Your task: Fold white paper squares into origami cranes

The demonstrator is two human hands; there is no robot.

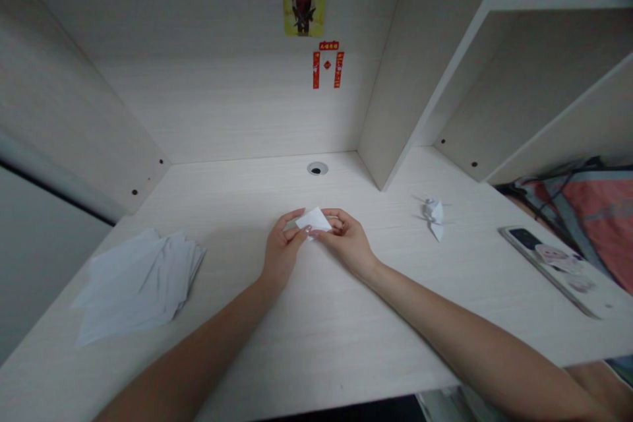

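Note:
A small folded piece of white paper (314,218) is held just above the desk, near the middle of the view. My left hand (284,244) grips its left side, fingers curled behind and thumb at the lower edge. On the right side, my right hand (350,237) pinches the same paper, with its thumb close to the left thumb. The paper's upper corner points away from me. Its lower edge is partly covered by my thumbs.
A pile of white paper sheets (143,283) lies on the desk (306,343) at left. To the right are a folded white paper figure (434,216) and a phone in a case (554,270). A vertical panel (420,59) stands behind. A cable hole (317,169) is at the back.

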